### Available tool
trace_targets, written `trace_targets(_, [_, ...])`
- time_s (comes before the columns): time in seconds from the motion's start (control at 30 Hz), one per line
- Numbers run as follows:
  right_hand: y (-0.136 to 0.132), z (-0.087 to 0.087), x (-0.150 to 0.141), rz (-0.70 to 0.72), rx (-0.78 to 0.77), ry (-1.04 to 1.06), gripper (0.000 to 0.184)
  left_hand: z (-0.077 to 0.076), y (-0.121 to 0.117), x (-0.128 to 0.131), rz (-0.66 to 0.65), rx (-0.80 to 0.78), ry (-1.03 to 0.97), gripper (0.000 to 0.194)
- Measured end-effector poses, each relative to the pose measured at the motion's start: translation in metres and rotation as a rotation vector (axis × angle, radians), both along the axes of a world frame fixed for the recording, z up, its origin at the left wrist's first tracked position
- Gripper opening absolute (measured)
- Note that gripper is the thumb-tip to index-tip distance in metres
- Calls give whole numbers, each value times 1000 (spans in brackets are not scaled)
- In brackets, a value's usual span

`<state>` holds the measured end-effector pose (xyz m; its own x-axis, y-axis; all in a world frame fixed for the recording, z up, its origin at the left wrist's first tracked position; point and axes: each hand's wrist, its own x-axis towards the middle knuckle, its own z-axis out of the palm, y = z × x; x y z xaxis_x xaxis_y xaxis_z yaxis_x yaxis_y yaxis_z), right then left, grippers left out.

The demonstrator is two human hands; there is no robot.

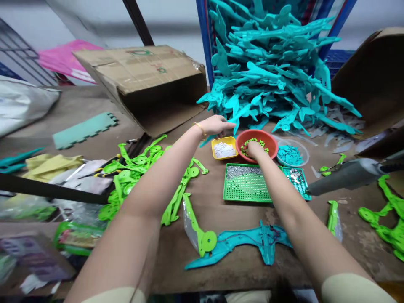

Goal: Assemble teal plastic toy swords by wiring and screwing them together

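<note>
So my right hand (254, 149) is down in the red bowl (273, 148), where the little green pieces (244, 148) are. Fingertips are buried, so I can't tell how closed they are or if they've got one. Left hand (216, 125) is over by the yellow tray (234, 141), fingers partly stretched out; can't tell if it's touching the teal parts near it.

The green bits look light and fairly stiff, probably easy to fumble, so I'd pinch one by its sides. The rim's a bit in the way, so come in from above.

Watch the right forearm: it crosses the green perforated tray (246, 187), and those loose metal bits would probably scatter if bumped. There's a clear bowl (305, 156) just beside the red one, a big teal pile (268, 75) behind, and a teal frame (246, 237) nearer me.
</note>
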<state>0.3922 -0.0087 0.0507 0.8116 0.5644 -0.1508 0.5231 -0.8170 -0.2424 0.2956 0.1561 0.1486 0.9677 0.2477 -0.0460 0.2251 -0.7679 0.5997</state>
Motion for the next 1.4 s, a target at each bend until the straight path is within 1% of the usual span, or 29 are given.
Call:
trace_targets(0.03, [0, -4, 2, -49, 8, 9, 32, 0, 2, -15, -3, -198, 3, 45])
trace_targets(0.1, [-5, -8, 2, -150, 64, 7, 34, -6, 4, -44, 15, -629, -30, 44])
trace_targets(0.13, [-9, -8, 1, -182, 107, -1, 34, -12, 3, -59, 32, -805, -63, 47])
trace_targets(0.17, [-13, -7, -1, -204, 158, -8, 34, -19, 1, -72, 49, -927, -104, 51])
trace_targets(0.27, [-23, 0, -20, -198, 344, -8, 32, -46, -15, -106, 82, -1170, -277, 59])
trace_targets(0.33, [-30, 7, -46, -142, 476, 0, 33, -64, -31, -122, 95, -1292, -389, 57])
trace_targets(0.37, [-34, 10, -63, -97, 578, 28, 33, -71, -40, -129, 100, -1343, -435, 54])
trace_targets(0.43, [-43, 16, -100, 26, 834, 170, 29, -83, -56, -139, 123, -1413, -520, 50])
trace_targets(0.5, [-52, 21, -136, 140, 1051, 377, 26, -91, -71, -146, 157, -1441, -597, 49])
trace_targets(0.53, [-56, 21, -151, 171, 1113, 464, 26, -93, -77, -148, 176, -1441, -641, 49])
trace_targets(0.6, [-61, 20, -172, 165, 1161, 544, 26, -95, -89, -153, 206, -1427, -737, 50])
trace_targets(0.7, [-63, 15, -186, 90, 1238, 552, 25, -95, -103, -158, 221, -1385, -873, 50])
trace_targets(0.83, [-60, 7, -191, 3, 1332, 551, 23, -95, -114, -160, 213, -1287, -978, 47])
trace_targets(0.97, [-60, 4, -195, -19, 1342, 558, 22, -97, -120, -159, 225, -1195, -1003, 49])
trace_targets(1.1, [-61, 3, -196, -2, 1341, 544, 22, -98, -122, -159, 219, -1175, -1001, 49])
trace_targets(1.3, [-59, 0, -201, 31, 1282, 476, 18, -101, -127, -157, 228, -1095, -1021, 47])
trace_targets(1.4, [-58, 0, -204, 17, 1264, 378, 17, -100, -129, -156, 240, -1048, -1025, 44])
